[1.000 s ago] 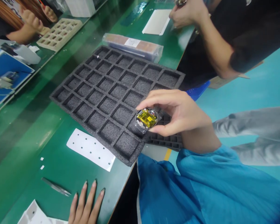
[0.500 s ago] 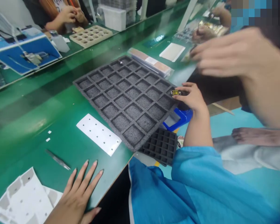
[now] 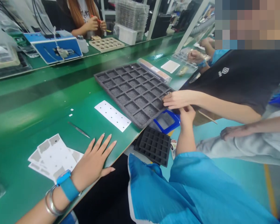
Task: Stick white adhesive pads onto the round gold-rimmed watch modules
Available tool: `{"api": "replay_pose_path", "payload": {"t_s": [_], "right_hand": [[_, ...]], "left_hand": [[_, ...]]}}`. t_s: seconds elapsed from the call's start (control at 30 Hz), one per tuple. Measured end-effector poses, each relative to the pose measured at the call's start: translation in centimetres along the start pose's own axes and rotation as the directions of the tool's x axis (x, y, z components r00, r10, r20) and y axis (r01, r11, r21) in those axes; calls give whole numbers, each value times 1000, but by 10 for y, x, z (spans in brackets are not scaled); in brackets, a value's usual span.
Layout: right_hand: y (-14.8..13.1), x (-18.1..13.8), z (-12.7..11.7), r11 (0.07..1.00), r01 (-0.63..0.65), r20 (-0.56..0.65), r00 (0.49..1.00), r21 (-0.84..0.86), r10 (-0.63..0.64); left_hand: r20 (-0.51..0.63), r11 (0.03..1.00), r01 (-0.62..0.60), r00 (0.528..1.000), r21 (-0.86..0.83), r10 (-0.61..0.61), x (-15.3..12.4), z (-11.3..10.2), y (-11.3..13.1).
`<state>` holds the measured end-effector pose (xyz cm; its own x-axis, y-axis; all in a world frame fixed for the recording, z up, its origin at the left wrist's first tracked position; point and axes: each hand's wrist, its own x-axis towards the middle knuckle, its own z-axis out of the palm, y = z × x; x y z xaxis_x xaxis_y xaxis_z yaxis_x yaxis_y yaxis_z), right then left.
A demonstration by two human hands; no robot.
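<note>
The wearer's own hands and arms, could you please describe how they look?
The left hand is ungloved, with long, tapered nails; above it sit a blue watch and silver bangles. A loose blue sleeve stops short of the ungloved right hand.

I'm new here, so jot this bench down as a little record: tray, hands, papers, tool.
Tray: dark foam, square pockets
Left hand: spread on the green table
Right hand: at the tray's edge, partly behind a co-worker's hand; its hold is hidden
Dotted sheet: beside the tray
Paper stack: by the left hand
Tool: tweezers, lying unheld
</note>
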<state>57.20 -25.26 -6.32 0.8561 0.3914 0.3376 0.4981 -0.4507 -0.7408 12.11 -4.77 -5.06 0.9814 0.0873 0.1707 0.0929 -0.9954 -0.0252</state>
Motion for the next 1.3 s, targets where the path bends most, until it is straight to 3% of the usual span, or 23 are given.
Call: {"api": "replay_pose_path", "payload": {"t_s": [0.07, 0.13, 0.2, 0.3, 0.5, 0.63, 0.83, 0.9, 0.97, 1.1, 1.2, 1.3], "right_hand": [[-4, -8, 4, 999, -41, -56, 998, -23, 40], [-15, -2, 5, 998, -31, -35, 999, -51, 29], [-27, 13, 4, 997, 16, 49, 999, -81, -12], [-43, 43, 0, 986, 87, 208, 976, -141, -57], [-64, 96, 4, 937, 205, 539, 842, -282, -22], [-78, 98, 13, 893, 271, 603, 797, -361, 2], [-95, 64, 1, 850, 310, 474, 877, -426, -82], [-107, 42, -5, 849, 321, 364, 916, -420, -166], [-127, 14, -8, 844, 388, 233, 918, -370, -320], [-177, -50, -7, 765, 596, 36, 793, -245, -608], [-207, -84, -3, 712, 676, -66, 715, -192, -696], [-224, -103, -1, 621, 754, -148, 603, -215, -784]], "left_hand": [[-25, 1000, -9, 1000, 17, 10, -4, -16, 1], [-50, 1000, 2, 999, 26, -1, -14, -32, -2], [-76, 998, 51, 996, 23, -49, -31, -43, -11], [-149, 989, 148, 978, -6, -148, -62, -42, -31], [-342, 927, 374, 869, -20, -358, -92, -33, -49], [-355, 899, 430, 830, -85, -431, -88, -43, -46], [-311, 895, 405, 840, -186, -445, -89, -34, -51], [-315, 896, 414, 839, -162, -444, -90, -30, -52], [-319, 895, 428, 837, -123, -444, -89, -28, -51], [-285, 890, 444, 844, -101, -454, -88, -29, -50], [-290, 902, 420, 854, -105, -432, -88, -29, -52], [-340, 912, 379, 846, -159, -411, -87, -28, -53]]}}
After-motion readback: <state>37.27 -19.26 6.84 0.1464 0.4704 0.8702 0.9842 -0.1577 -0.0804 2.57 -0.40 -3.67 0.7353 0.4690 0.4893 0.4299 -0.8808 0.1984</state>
